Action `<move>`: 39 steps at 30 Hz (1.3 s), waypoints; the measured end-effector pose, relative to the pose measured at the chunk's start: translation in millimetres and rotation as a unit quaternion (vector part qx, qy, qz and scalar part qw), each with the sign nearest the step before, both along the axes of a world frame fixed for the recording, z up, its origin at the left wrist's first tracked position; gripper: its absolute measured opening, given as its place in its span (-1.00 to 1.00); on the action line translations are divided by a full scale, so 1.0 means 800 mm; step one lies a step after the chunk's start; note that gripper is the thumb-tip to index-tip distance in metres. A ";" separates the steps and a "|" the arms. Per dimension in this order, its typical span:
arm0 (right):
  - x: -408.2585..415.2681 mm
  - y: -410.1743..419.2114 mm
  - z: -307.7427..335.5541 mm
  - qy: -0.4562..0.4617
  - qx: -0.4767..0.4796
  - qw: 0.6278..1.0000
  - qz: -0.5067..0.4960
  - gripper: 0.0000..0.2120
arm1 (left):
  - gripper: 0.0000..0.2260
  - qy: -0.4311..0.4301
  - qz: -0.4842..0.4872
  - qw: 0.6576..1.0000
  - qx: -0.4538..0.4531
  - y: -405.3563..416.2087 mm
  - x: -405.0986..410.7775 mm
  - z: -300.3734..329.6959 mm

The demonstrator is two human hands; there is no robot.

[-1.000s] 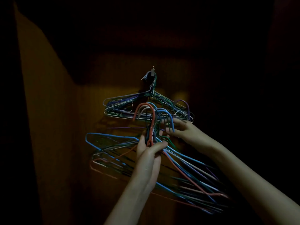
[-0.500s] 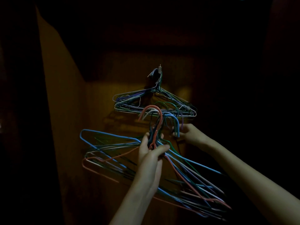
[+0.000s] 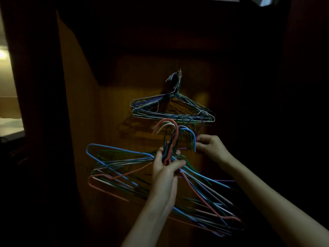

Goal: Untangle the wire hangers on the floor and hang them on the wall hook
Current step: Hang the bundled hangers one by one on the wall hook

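Note:
A wall hook [image 3: 180, 75] on a dim wooden wall carries several wire hangers [image 3: 170, 111] that hang together. Below them my left hand [image 3: 166, 169] grips the necks of a tangled bundle of coloured wire hangers [image 3: 124, 168], blue, red, green and white, whose bodies spread out left and lower right. Their hook ends [image 3: 175, 131] stand up above my fist, just under the hung ones. My right hand [image 3: 211, 146] is at the right of those hook ends and pinches a thin purple hanger's wire near the blue hook.
The wooden wall [image 3: 110, 122] is lit only in the middle; everything around it is very dark. A dark vertical edge [image 3: 35, 104] stands at the left, with a brighter room [image 3: 8, 104] beyond it.
The view has shifted so hook and hangers sit further right. The bundle stays in my left hand; my right hand has stayed by the hook ends, fingers now pinched on a thin wire.

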State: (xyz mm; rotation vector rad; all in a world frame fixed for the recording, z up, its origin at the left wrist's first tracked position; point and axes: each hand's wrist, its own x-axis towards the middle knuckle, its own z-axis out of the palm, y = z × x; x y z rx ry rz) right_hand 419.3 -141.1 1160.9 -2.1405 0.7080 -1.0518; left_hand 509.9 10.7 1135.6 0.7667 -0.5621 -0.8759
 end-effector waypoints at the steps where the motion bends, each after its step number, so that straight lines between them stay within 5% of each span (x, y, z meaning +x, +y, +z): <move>1: -0.002 0.008 0.006 -0.017 0.000 1.000 0.000 -0.88 | -0.36 0.002 0.004 1.000 -0.002 0.003 0.000 0.002; 12: -0.016 0.051 0.023 -0.008 0.014 1.000 0.018 -0.88 | -0.33 0.018 0.006 1.000 -0.011 -0.005 0.007 0.011; 19: -0.048 0.023 0.006 0.092 0.011 0.996 0.000 -0.86 | -0.33 0.026 0.018 0.999 -0.020 -0.017 0.020 0.018; 39: -0.017 -0.145 0.060 -0.151 -0.159 0.964 -0.149 -0.91 | -0.26 -0.041 0.043 0.998 0.012 -0.173 0.085 0.048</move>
